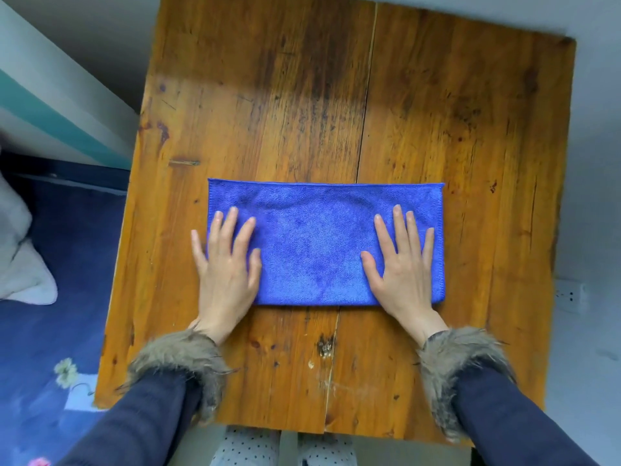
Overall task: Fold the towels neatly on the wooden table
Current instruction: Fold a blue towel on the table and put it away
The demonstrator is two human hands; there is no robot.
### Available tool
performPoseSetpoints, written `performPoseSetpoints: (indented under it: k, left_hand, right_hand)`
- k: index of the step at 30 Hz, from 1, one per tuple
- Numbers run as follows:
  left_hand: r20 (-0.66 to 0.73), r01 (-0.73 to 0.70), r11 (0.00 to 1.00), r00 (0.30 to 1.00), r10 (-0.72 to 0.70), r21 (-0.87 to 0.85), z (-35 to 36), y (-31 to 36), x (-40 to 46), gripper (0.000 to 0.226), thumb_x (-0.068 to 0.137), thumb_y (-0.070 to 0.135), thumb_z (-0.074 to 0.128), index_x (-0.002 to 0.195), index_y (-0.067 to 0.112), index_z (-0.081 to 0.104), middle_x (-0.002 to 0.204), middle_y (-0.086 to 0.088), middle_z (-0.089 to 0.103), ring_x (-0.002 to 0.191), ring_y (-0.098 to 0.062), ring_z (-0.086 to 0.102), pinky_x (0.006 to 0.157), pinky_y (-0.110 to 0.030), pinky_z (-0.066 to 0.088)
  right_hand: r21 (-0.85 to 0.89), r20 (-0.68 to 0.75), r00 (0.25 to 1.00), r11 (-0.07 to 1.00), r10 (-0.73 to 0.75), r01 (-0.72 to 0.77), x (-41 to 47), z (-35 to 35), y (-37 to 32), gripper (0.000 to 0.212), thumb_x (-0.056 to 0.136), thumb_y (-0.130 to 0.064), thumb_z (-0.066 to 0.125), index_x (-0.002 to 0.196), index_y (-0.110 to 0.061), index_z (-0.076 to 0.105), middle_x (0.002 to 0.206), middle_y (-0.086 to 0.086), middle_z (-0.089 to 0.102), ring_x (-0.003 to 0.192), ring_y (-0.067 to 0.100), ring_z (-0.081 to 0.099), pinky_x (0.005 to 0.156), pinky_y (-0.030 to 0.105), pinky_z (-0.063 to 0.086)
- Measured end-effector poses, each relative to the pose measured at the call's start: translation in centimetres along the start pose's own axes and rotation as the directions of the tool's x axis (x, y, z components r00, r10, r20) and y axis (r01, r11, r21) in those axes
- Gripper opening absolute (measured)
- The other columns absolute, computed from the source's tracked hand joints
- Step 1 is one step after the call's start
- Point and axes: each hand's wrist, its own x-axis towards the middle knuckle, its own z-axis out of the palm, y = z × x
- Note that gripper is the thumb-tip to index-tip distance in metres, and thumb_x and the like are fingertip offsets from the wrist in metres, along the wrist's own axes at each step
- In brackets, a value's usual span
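A blue towel (316, 243) lies flat as a wide rectangle, seemingly folded once, in the middle of the wooden table (336, 105). My left hand (226, 270) presses flat on the towel's left end, fingers spread and straight, with the little finger off the cloth on the wood. At the towel's right end my right hand (403, 267) lies flat in the same way, fingers spread. Both palms sit over the towel's near edge. Neither hand grips the cloth.
The table's plank seam runs down its middle under the towel. A dark blue bed cover (50, 297) with a white pillow (20, 257) lies to the left of the table. A wall socket (569, 295) sits at the right.
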Motion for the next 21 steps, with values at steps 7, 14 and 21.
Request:
performPoseSetpoints:
  k: [7, 14, 21]
  left_hand:
    - [-0.137, 0.324, 0.929, 0.927, -0.349, -0.176, -2.4, -2.2, -1.8, 0.026, 0.091, 0.006, 0.051, 0.116, 0.006, 0.056, 0.119, -0.016, 0.052, 0.109, -0.032, 0.044, 0.092, -0.038, 0.033]
    - [0.062, 0.55, 0.789, 0.829, -0.556, -0.273, -2.6, -2.4, -0.8, 0.025, 0.087, 0.023, 0.062, 0.105, 0.006, 0.06, 0.11, -0.016, 0.052, 0.105, -0.033, 0.046, 0.091, -0.038, 0.037]
    - [0.251, 0.704, 0.69, 0.708, -0.661, -0.168, -3.6, -2.3, 1.6, 0.023, 0.082, 0.028, 0.063, 0.098, 0.012, 0.064, 0.111, -0.013, 0.059, 0.108, -0.032, 0.053, 0.092, -0.042, 0.044]
  right_hand:
    - [0.022, 0.011, 0.992, 0.992, -0.126, 0.126, 0.3, 0.2, -6.2, 0.055, 0.089, -0.04, 0.042, 0.14, -0.019, 0.038, 0.152, 0.01, 0.029, 0.141, 0.027, 0.019, 0.111, 0.06, 0.009]
    - [-0.086, 0.07, 0.992, 0.99, -0.109, 0.115, 1.5, 2.1, -7.8, 0.055, 0.091, -0.047, 0.037, 0.142, -0.025, 0.035, 0.153, 0.006, 0.027, 0.142, 0.025, 0.023, 0.111, 0.061, 0.011]
    - [-0.102, 0.102, 0.992, 0.991, -0.079, 0.089, 1.5, 2.1, -8.0, 0.057, 0.091, -0.048, 0.033, 0.144, -0.026, 0.033, 0.154, 0.004, 0.025, 0.143, 0.023, 0.017, 0.112, 0.06, 0.01]
